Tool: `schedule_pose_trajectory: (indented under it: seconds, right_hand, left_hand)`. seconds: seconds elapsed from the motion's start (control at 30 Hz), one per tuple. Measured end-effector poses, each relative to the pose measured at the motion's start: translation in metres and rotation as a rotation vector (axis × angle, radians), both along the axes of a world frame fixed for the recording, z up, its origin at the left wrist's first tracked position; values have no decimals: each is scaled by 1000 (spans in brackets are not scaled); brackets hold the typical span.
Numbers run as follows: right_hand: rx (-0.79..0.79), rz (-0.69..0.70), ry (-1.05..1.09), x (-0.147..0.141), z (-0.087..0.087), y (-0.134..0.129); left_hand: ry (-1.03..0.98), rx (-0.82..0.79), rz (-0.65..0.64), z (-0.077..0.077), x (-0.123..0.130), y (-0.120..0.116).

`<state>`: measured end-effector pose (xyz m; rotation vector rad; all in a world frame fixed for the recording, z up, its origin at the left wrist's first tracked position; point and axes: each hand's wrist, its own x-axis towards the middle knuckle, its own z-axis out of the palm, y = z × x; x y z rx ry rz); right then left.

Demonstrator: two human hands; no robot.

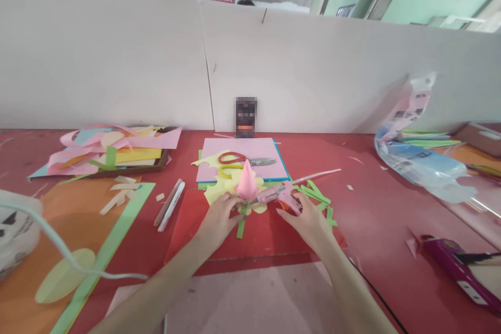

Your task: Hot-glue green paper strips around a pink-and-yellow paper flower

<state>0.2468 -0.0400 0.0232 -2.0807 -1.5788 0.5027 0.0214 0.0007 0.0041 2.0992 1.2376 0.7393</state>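
Note:
My left hand (222, 217) pinches a green paper strip (241, 227) beneath a pink paper cone (247, 182), which points upward. My right hand (311, 222) grips a pink hot glue gun (277, 193), its nozzle turned left to the strip near my left fingertips; whether it touches cannot be made out. From the back of the gun a clear glue stick (317, 175) juts out. Behind the cone lies scalloped yellow paper (213, 191). Red-handled scissors (250, 160) rest on a pink sheet (203, 167) farther back.
Green paper scraps (313, 193) lie right of the gun. Two pens (171, 206) and a tray piled with coloured paper (117, 151) stand left. A plastic bag (426, 162) and a purple tool (457, 266) are at right. A phone-like object (246, 117) leans on the white partition (305, 73).

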Motion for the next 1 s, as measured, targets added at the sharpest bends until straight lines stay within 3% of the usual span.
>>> schedule_pose_trajectory:
  seconds: [0.33, 0.57, 1.0]
  right_hand:
    - [26, -12, 3, 1, -3, 1]
    - [18, 8, 0, 2, -4, 1]
    - [19, -14, -27, -1, 0, 0]
  left_hand:
    - [49, 11, -14, 5, -1, -2]
    - [-6, 14, 1, 0, -1, -1]
    - [205, 73, 48, 1, -1, -6]
